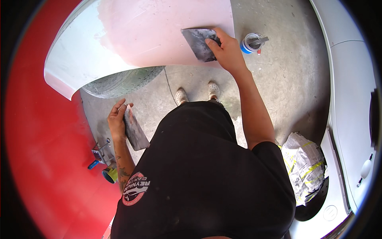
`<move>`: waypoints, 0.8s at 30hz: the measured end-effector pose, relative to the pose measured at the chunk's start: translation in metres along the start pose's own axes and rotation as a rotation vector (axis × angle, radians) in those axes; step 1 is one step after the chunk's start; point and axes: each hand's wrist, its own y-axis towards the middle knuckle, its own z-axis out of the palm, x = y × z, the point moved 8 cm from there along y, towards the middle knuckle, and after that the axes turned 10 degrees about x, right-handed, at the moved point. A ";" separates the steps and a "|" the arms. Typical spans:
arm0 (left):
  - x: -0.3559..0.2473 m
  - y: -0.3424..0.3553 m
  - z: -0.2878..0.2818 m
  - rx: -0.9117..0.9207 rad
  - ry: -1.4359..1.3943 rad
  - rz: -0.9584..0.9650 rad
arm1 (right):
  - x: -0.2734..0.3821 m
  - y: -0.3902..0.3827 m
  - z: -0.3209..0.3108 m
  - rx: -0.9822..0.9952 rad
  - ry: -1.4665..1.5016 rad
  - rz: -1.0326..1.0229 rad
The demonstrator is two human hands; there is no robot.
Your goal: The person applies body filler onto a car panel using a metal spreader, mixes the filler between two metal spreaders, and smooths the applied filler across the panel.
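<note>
My right hand (228, 51) grips a flat, dark, grey-smeared spreader (199, 43) between thumb and fingers. The spreader lies against the lower right part of a white car fender (77, 49), over a broad pale pink patch (151, 32); whether its edge touches everywhere I cannot tell. Lower on the left, my left hand (117, 119) holds a flat rectangular plate (136, 129) by its upper end. That plate is tilted, grey and smeared, with a pinkish streak. Below the fender's arch shows part of a tyre (125, 81).
A blue-and-white tub (250, 43) with a grey blade across its top stands on the concrete floor (278, 75). Red bodywork (43, 159) curves along the left. To the right are a pale car body (350, 71) and a paper-covered wheel (304, 163). Small containers (110, 174) sit by my left forearm.
</note>
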 end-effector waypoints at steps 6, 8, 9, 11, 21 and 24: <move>0.002 -0.002 -0.001 0.016 0.023 -0.010 | 0.006 -0.012 0.000 -0.142 0.168 0.021; 0.001 -0.004 -0.001 -0.015 0.055 -0.028 | -0.002 -0.021 0.012 -0.130 0.095 0.077; 0.001 -0.003 -0.001 -0.014 0.055 -0.026 | -0.002 -0.025 0.018 -0.132 0.095 0.076; 0.002 -0.003 0.000 -0.010 0.047 -0.013 | -0.004 -0.033 0.027 -0.192 0.280 0.101; 0.002 -0.003 0.000 0.002 0.034 0.001 | -0.006 -0.035 0.039 -0.245 0.287 0.179; 0.000 -0.003 0.001 0.000 0.052 0.018 | -0.002 -0.036 0.040 -0.260 0.332 0.179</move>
